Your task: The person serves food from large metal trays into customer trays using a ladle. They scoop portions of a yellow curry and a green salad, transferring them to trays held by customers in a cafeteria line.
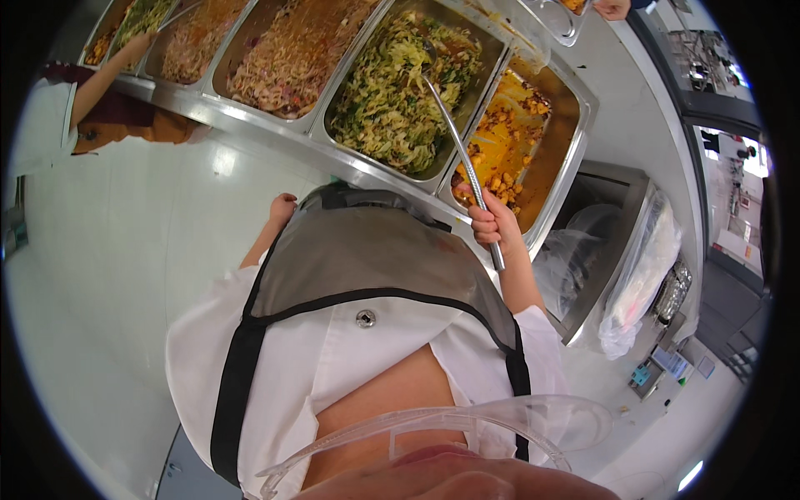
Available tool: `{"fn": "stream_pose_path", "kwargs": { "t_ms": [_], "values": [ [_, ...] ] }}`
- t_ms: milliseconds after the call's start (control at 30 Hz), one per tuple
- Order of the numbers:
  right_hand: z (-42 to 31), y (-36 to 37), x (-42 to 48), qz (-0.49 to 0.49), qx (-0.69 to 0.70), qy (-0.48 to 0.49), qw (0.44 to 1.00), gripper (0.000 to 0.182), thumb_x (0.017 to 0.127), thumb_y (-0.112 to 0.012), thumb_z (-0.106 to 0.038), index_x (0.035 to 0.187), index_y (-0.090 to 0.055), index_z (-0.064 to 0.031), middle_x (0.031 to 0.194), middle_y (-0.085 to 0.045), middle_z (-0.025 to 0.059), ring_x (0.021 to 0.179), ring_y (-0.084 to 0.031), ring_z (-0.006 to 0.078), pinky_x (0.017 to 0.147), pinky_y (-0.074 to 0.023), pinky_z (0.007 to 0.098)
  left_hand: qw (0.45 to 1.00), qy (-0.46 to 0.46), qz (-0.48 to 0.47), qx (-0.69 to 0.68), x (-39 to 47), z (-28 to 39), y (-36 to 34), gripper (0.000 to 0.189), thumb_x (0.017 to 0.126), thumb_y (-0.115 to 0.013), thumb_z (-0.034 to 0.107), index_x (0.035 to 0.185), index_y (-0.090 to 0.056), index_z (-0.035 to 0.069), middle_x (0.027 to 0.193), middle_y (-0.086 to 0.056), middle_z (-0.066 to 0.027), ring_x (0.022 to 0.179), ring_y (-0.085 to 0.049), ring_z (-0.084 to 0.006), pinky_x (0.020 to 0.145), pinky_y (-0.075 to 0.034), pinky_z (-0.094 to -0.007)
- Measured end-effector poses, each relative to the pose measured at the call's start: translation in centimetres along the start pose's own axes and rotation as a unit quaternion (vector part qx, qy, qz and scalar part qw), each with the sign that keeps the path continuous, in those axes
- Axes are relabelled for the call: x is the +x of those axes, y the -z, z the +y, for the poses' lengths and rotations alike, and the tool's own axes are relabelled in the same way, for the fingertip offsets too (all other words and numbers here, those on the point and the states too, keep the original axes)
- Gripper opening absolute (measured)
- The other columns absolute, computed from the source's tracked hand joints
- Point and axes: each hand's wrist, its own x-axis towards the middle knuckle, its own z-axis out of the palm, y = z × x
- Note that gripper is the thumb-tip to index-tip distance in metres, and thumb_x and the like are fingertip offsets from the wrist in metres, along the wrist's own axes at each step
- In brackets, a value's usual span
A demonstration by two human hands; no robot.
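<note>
My right hand (494, 220) is closed around the handle of a metal serving spoon (459, 140). The spoon's bowl rests in chopped cooked cabbage (400, 94) in a deep steel pan. To the right of it, a second pan holds an orange, oily dish with yellow chunks (505, 181), and my right hand is over this pan's near edge. My left hand (284, 206) hangs by my left side, beside the apron (375, 250), with its fingers curled; nothing shows in it.
More steel food pans (300, 56) run along the counter to the left, where a co-worker's arm (106, 81) reaches in. Another person's hand (612, 7) is at a metal tray (561, 22) across the counter. A steel bin with clear plastic bags (572, 262) stands at right.
</note>
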Motion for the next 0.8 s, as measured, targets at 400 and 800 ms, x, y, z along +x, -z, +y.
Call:
{"fn": "stream_pose_path", "kwargs": {
  "t_ms": [400, 800],
  "values": [
    [-5.3, -10.1, -12.0, -0.174, 0.054, 0.124, 0.975, 0.042, 0.089, -0.022, -0.028, 0.125, -0.017, -0.0060, 0.055, -0.027, -0.0021, 0.036, -0.020, 0.0008, 0.026, -0.0181, 0.0131, 0.999, -0.026, -0.020, 0.008, 1.5, -1.9, -1.8, 0.020, 0.059, -0.056, 0.007, 0.079, -0.059, 0.005, 0.077, -0.060, -0.0105, 0.075, -0.056, -0.0224, 0.067, -0.044, -0.0311],
    [-9.9, -4.9, -4.2, 0.401, -0.676, 0.460, 0.414, 0.028, 0.085, -0.039, -0.018, 0.109, -0.042, -0.0049, 0.057, -0.043, -0.0007, 0.045, -0.040, 0.0061, 0.040, -0.0321, 0.0187, 0.998, -0.022, 0.031, 0.041, -1.5, -0.3, -1.2, 0.020, 0.058, -0.052, 0.005, 0.076, -0.061, 0.006, 0.075, -0.059, -0.0142, 0.074, -0.057, -0.0264, 0.067, -0.044, -0.0333]
  ]
}}
